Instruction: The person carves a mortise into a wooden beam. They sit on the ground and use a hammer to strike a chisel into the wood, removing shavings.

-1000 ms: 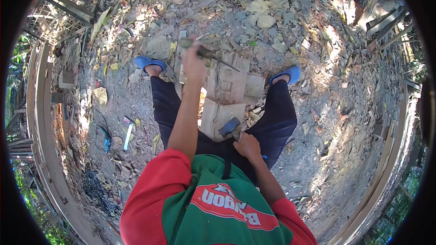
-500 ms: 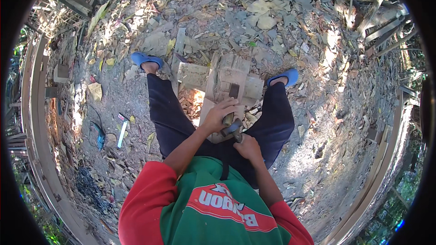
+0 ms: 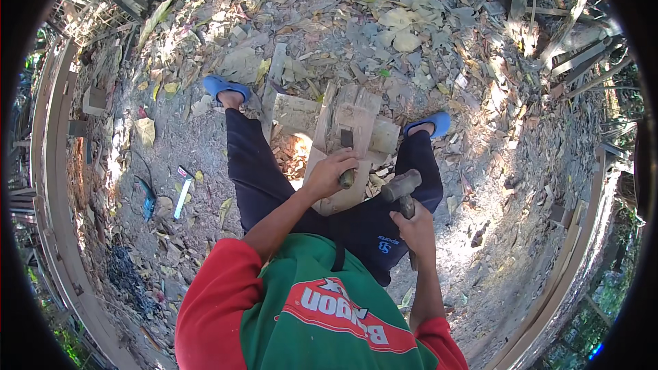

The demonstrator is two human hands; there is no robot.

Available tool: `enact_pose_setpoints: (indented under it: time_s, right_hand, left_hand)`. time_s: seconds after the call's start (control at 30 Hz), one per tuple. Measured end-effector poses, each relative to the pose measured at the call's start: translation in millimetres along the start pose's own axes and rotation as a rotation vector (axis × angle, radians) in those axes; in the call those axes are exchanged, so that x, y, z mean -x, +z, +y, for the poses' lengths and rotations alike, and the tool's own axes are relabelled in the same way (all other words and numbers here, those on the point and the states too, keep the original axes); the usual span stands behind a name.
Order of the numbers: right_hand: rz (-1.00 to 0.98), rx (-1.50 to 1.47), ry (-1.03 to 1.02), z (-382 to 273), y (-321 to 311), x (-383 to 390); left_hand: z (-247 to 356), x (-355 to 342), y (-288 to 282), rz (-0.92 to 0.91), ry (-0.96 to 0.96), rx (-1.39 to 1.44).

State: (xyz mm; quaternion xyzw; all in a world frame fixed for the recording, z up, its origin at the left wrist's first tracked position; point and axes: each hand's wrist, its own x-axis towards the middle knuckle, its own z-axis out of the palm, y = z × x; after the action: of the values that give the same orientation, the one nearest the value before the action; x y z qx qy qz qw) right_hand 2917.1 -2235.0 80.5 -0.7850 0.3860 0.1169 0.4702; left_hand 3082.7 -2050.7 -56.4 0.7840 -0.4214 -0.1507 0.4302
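Observation:
My left hand (image 3: 330, 174) is closed round a chisel (image 3: 347, 179), whose rounded handle end sticks out toward me. Beyond the fingers a dark rectangular patch (image 3: 347, 138) shows on the pale wooden piece (image 3: 358, 120); whether it is the blade or a cut hole I cannot tell. My right hand (image 3: 417, 230) grips a hammer (image 3: 401, 186) with a thick grey head, held up over my right thigh and apart from the chisel. The wooden piece lies between my legs, across another block (image 3: 296, 114).
Wood chips and dry leaves cover the ground. At the left lie a blue power tool (image 3: 147, 199) with a cord and a pale flat strip tool (image 3: 183, 192). Long planks (image 3: 56, 185) run along the left edge, with more boards (image 3: 558, 260) at the right.
My right hand has swung the hammer up and to the right, away from the chisel handle. My left hand stays on the chisel.

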Motion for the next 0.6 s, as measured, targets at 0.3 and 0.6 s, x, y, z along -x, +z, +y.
enact_pose_setpoints:
  time_s: [0.3, 0.6]
  right_hand:
    - [0.146, -0.021, -0.495, -32.7, -32.6, 39.1]
    - [0.074, 0.569, -0.498, 18.4, 59.9, -65.5]
  left_hand:
    - [-4.9, -29.2, -4.3, 0.004, 0.016, -0.004]
    - [-9.2, -44.3, -2.3, 0.113, 0.05, 0.114]
